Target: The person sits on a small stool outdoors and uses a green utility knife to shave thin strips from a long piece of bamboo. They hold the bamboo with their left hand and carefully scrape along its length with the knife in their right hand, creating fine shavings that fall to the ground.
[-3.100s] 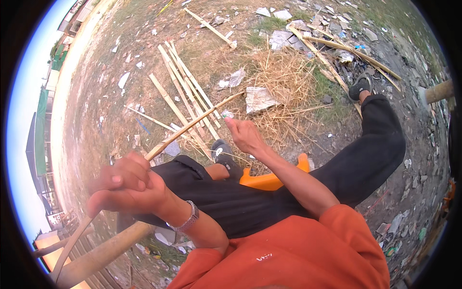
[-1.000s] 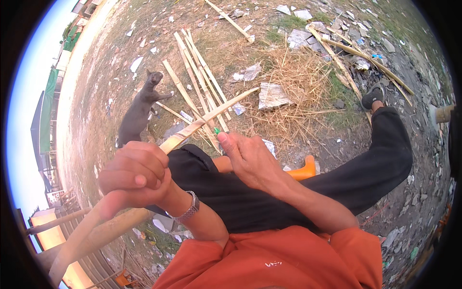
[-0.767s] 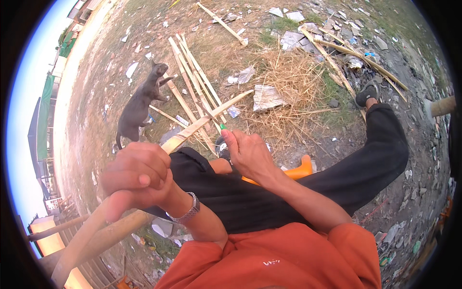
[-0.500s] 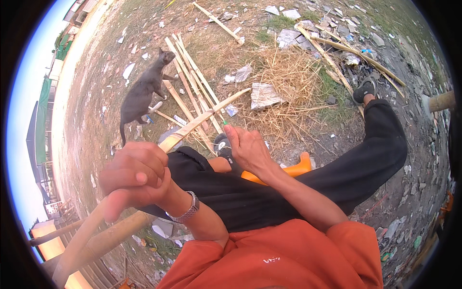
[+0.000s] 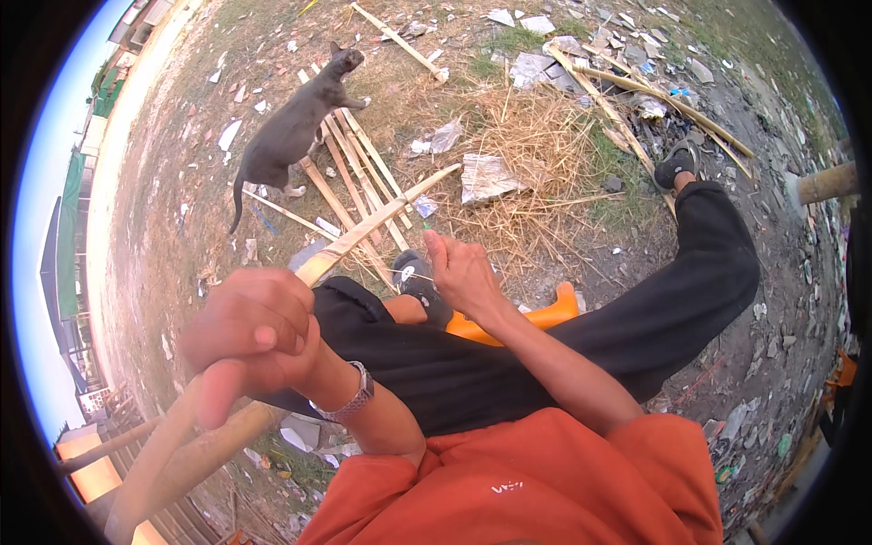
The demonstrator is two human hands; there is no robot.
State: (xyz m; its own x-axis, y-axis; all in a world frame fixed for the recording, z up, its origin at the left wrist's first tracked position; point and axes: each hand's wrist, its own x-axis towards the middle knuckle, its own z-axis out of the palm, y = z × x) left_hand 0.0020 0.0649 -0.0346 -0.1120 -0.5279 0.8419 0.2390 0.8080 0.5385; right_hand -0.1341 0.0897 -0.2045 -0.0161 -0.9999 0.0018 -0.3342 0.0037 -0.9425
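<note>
My left hand (image 5: pixel 250 336), with a watch (image 5: pixel 354 395) at the wrist, is wrapped round a long split bamboo strip (image 5: pixel 363 227). The strip slants from the lower left up toward the middle and narrows to a point at its far end. My right hand (image 5: pixel 465 277) is closed to the right of the strip, thumb uppermost. A small green tip (image 5: pixel 425 231) shows by the thumb, and a thin pale sliver shows beside the fingers; what the hand grips is mostly hidden. Below it, an orange curved object (image 5: pixel 554 313) lies by my black-trousered legs.
A grey cat (image 5: pixel 295 136) stands over several split bamboo strips (image 5: pixel 359 150) on the ground ahead. Dry straw (image 5: pixel 536 173) is heaped right of them. More bamboo poles (image 5: pixel 672 95) and broken tile pieces lie at the far right. A thick bamboo pole (image 5: pixel 218 445) runs at the lower left.
The cat has stepped forward and to the right, now over the bamboo strips. My view has shifted slightly; both hands keep nearly the same pose and hold.
</note>
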